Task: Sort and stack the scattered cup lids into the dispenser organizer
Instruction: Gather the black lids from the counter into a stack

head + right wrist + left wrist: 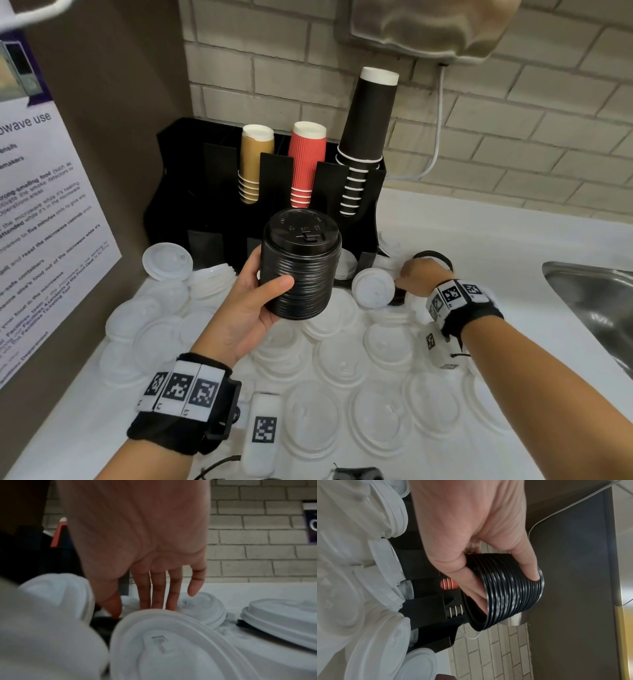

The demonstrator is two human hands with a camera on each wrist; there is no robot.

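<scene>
My left hand (pixel 270 284) grips a tall stack of black lids (pixel 301 263) just in front of the black dispenser organizer (pixel 178 178); thumb on the near side, fingers behind. The left wrist view shows this left hand (pixel 503 582) curled round the stack of black lids (pixel 518 601). My right hand (pixel 407 274) reaches down by the organizer's right front corner, beside a tilted white lid (pixel 375 287) and a black lid (pixel 397 296). In the right wrist view the right hand (pixel 133 604) has straight fingers pointing down, tips hidden behind a white lid (pixel 171 642); the thumb touches a dark lid (pixel 102 622).
Several white lids (pixel 342 363) cover the white counter. The organizer holds gold cups (pixel 255 164), red cups (pixel 305 161) and black cups (pixel 366 137). A steel sink (pixel 589 301) lies at the right, a brown wall with a notice (pixel 41 212) at the left. A black ring lid (pixel 431 255) sits behind my right hand.
</scene>
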